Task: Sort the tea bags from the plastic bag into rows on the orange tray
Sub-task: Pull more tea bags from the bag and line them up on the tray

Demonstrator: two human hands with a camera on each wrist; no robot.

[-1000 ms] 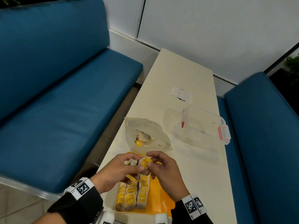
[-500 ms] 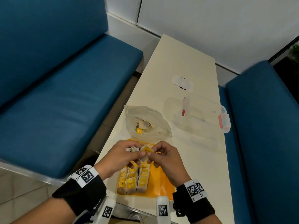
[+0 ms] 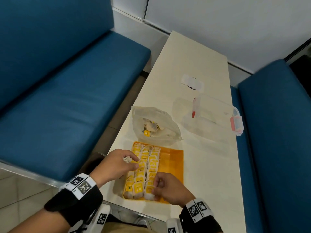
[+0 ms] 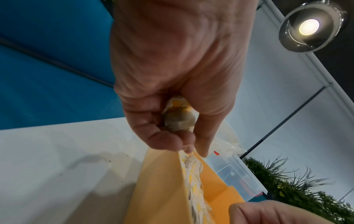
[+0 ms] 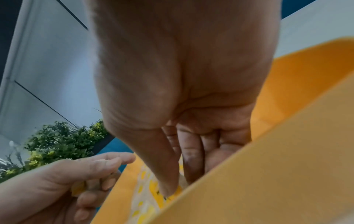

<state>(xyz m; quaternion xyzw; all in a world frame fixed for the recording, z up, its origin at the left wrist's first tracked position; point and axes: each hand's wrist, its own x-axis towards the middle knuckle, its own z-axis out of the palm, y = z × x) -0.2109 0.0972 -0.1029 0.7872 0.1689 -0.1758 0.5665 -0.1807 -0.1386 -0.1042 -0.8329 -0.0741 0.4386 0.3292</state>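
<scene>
Hands sit low in the head view, and the coming move turns on the one at lower centre: the right hand (image 3: 170,189) is down at the near end of the rightmost row, thumb and fingers pinched on a tea bag (image 3: 149,190) there, so it seems about to be seated. Rows run lengthwise up the orange tray (image 3: 175,158), away from the person, and the free strip lies to the right of that grip. At left, the left hand (image 3: 117,163) hovers over the tray's left edge, curled round a spare tea bag (image 4: 180,119), pale paper with a yellow tag. Three packed rows fill the tray's left half. Above the tray, mid-frame, the plastic bag (image 3: 156,126) lies open on the desk (image 3: 207,165), a few bags inside.
</scene>
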